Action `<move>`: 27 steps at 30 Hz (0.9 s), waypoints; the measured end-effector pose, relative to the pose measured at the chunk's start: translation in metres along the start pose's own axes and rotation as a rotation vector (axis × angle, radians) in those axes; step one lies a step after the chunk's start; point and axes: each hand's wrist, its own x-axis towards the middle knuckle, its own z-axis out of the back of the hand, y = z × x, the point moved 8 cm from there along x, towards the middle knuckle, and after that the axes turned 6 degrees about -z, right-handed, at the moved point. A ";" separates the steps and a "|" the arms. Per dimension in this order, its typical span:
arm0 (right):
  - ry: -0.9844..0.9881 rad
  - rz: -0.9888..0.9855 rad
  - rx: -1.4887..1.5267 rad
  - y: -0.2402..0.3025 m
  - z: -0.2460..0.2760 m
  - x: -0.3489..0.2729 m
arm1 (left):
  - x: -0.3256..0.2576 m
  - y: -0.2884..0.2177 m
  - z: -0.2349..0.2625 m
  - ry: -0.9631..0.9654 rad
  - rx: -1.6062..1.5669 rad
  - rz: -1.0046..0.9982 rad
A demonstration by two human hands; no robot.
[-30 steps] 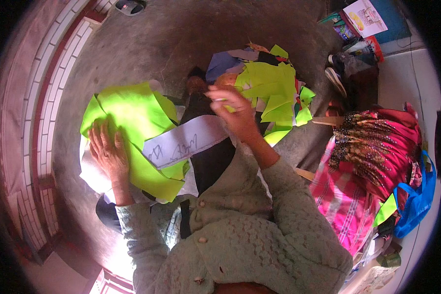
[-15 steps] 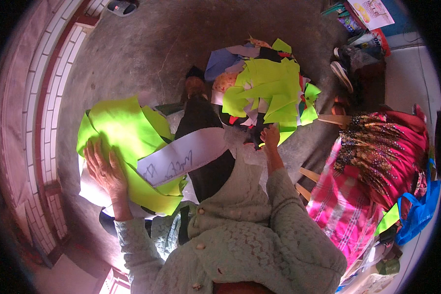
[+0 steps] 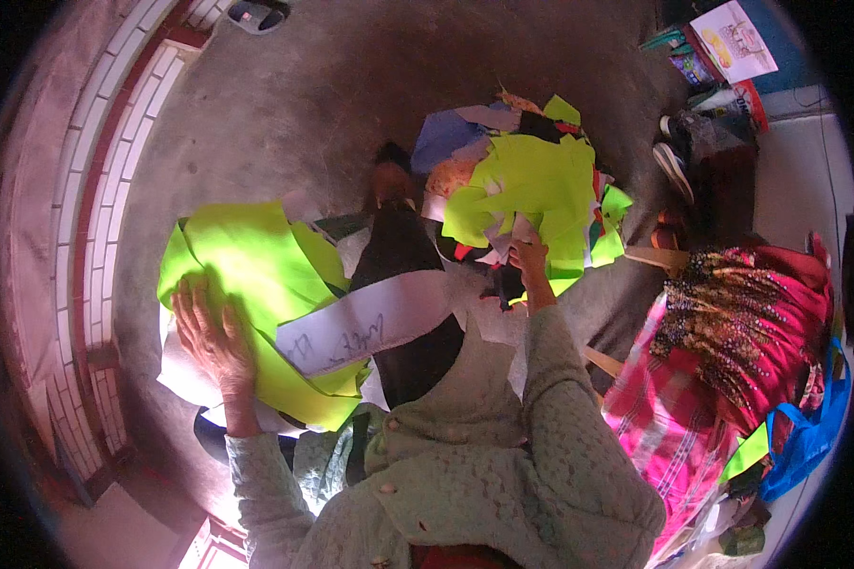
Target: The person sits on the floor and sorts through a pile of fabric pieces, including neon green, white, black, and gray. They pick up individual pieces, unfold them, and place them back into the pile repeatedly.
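Observation:
My left hand (image 3: 213,341) lies flat, fingers spread, on a folded neon-green cloth (image 3: 256,275) spread over my left knee. A white paper strip (image 3: 365,322) with handwriting rests across the cloth and my dark-trousered leg. My right hand (image 3: 527,256) reaches forward into a heap of fabric scraps (image 3: 522,180) on the floor and pinches a pale scrap at the edge of a neon-green piece. Both arms wear a pale green knitted cardigan (image 3: 465,474).
A grey concrete floor (image 3: 332,85) lies ahead. A pink and red patterned cloth bundle (image 3: 731,332) with a blue bag (image 3: 807,436) sits at my right. Dark shoes (image 3: 683,152) and printed cartons (image 3: 731,43) stand at the far right. A tiled step (image 3: 95,228) runs along the left.
My right hand moved from near my chest forward into the scrap heap and took hold of a pale scrap. My left hand stayed pressed on the green cloth.

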 end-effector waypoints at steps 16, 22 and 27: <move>-0.306 0.396 0.656 0.042 0.149 -0.050 | 0.001 -0.005 0.002 -0.039 0.013 -0.035; -0.301 0.543 0.838 0.071 0.167 -0.072 | -0.008 0.001 0.007 -0.091 0.049 -0.033; -0.333 0.561 0.327 0.091 0.214 -0.060 | 0.002 -0.004 0.010 -0.068 -0.160 0.000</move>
